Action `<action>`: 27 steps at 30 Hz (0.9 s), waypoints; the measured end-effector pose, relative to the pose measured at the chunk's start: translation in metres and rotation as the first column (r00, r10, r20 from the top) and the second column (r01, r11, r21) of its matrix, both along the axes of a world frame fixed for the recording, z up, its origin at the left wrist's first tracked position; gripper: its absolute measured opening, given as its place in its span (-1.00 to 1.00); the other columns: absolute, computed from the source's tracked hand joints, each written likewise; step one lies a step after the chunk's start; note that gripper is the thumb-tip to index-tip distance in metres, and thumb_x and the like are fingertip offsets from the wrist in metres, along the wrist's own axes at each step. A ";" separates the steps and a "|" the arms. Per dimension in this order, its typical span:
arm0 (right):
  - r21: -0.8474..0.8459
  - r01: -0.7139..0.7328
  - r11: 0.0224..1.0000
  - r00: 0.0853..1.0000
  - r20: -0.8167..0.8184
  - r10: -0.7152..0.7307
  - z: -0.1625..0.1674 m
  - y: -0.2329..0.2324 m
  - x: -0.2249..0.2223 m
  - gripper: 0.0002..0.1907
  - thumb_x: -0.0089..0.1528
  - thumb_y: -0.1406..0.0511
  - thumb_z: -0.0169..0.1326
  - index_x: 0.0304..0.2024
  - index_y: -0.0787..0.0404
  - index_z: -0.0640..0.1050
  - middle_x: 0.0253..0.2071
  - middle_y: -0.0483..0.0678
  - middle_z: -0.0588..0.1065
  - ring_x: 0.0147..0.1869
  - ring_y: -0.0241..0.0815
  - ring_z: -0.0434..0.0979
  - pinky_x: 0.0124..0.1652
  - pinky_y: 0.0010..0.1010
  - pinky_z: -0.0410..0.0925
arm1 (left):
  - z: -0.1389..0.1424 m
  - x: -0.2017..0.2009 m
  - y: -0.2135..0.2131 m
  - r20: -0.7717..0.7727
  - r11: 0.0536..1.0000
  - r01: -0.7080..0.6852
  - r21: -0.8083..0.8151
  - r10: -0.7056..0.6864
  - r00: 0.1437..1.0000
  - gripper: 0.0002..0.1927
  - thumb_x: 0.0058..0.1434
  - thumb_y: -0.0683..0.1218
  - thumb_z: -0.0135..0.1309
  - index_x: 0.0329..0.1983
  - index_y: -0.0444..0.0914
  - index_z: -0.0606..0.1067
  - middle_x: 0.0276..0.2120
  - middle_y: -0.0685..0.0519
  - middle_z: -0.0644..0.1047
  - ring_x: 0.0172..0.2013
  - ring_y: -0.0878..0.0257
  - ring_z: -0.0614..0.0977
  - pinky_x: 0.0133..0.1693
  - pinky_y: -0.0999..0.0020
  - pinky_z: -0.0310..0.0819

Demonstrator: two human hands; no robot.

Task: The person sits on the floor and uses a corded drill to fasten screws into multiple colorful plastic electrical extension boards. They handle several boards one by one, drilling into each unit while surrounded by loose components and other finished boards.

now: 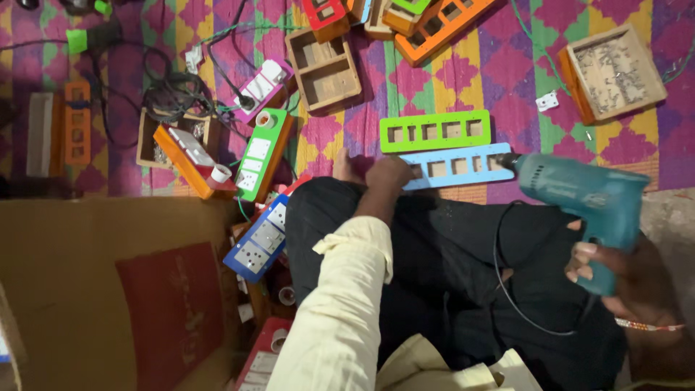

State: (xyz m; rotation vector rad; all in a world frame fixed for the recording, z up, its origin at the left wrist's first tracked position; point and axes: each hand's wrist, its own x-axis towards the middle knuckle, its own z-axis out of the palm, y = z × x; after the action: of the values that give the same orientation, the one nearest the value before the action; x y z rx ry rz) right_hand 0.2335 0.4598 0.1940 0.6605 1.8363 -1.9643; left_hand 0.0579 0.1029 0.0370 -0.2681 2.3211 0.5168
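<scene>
My left hand (389,176) presses down on the left end of a light blue slotted panel (463,164) that lies on the patterned mat by my knee. A green slotted panel (434,131) lies just beyond it. My right hand (622,271) grips the handle of a teal electric drill (579,192), whose tip points at the right end of the blue panel. The drill's black cord (507,289) loops over my dark trousers.
Wooden boxes (323,69), an orange panel (441,25) and a box of screws (615,71) lie at the back. Finished socket boards in green (264,153), blue (260,242) and orange (184,156) sit to the left, with tangled cables (170,90). Brown cardboard (87,289) covers the near left.
</scene>
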 end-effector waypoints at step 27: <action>0.287 -0.432 0.855 0.889 0.295 0.350 0.035 -0.079 -0.034 -0.36 0.07 0.11 0.20 0.10 0.39 0.54 -0.57 0.10 0.49 -0.50 -0.07 0.53 -0.39 -0.26 0.37 | -0.007 0.003 0.038 0.128 0.983 -0.124 0.138 0.107 0.986 -0.52 0.16 0.15 0.16 0.14 -0.02 0.61 0.22 0.00 0.54 0.23 0.06 0.57 0.15 0.12 0.48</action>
State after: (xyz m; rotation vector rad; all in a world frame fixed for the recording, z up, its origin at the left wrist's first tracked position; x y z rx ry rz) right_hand 0.1992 0.3810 0.2292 0.5291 1.9931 -1.2592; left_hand 0.0613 0.1409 0.0305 -0.3554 2.1482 0.7058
